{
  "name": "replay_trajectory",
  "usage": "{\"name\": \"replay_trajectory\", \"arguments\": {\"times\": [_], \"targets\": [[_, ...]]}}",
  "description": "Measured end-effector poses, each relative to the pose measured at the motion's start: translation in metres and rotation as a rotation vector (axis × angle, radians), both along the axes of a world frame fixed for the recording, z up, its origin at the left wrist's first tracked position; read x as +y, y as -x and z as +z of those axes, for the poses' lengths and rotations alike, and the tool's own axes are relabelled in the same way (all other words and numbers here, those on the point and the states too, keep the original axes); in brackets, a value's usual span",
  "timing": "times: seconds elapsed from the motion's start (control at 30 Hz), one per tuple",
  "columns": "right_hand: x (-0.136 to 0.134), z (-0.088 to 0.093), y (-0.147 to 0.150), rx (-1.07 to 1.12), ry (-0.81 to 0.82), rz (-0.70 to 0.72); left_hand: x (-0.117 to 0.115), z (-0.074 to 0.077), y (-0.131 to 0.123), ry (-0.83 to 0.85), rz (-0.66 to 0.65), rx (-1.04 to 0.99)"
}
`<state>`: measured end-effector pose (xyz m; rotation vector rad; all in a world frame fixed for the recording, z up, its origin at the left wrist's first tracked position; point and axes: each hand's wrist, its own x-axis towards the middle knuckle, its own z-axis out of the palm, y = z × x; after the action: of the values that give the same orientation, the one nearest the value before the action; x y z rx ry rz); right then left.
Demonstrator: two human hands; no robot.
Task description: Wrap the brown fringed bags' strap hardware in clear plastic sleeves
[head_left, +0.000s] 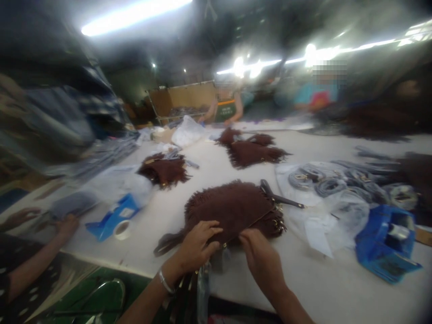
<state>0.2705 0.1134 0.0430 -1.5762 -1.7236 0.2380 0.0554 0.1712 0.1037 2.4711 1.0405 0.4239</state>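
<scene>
A dark brown fringed handbag [226, 207] lies flat on the white table in front of me. My left hand [199, 245], with a bracelet at the wrist, rests on the bag's near left edge, fingers spread. Closed in a pinch, my right hand [261, 254] grips the bag's near edge; its fingertips are partly hidden. A small metal piece [224, 245] shows at the edge between both hands. A dark strap [286, 200] sticks out from the bag's right end, above several metal rings [278, 223]. Brown fringe trails from its left end.
More brown fringed bags [256, 153] lie farther back. On the right are coiled straps [332, 184], clear plastic and a blue container [384, 245]. A blue tape dispenser [116, 216] and tape roll [122, 229] lie left, near a co-worker's hands [67, 227]. Other people are across the table.
</scene>
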Motion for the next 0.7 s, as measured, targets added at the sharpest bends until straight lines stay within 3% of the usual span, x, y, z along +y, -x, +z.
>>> {"name": "replay_trajectory", "arguments": {"times": [0.1,0.27,0.37,0.5,0.57,0.7], "targets": [[-0.019,-0.013,0.026,0.213,0.138,0.045,0.002,-0.006,-0.001,-0.034,0.024,0.004],[-0.02,-0.029,0.058,0.375,0.203,-0.074,-0.003,-0.012,-0.005,-0.123,-0.024,0.064],[-0.017,-0.026,0.063,0.415,0.27,-0.069,-0.005,-0.01,-0.003,-0.138,-0.049,0.076],[-0.014,-0.013,0.054,0.483,0.344,0.054,-0.003,-0.009,-0.001,-0.17,-0.07,0.097],[-0.014,-0.006,0.049,0.412,0.338,0.091,-0.002,-0.009,-0.001,-0.199,-0.088,0.118],[-0.013,0.008,0.046,-0.01,0.228,0.027,-0.002,-0.013,-0.002,-0.253,-0.122,0.183]]}}
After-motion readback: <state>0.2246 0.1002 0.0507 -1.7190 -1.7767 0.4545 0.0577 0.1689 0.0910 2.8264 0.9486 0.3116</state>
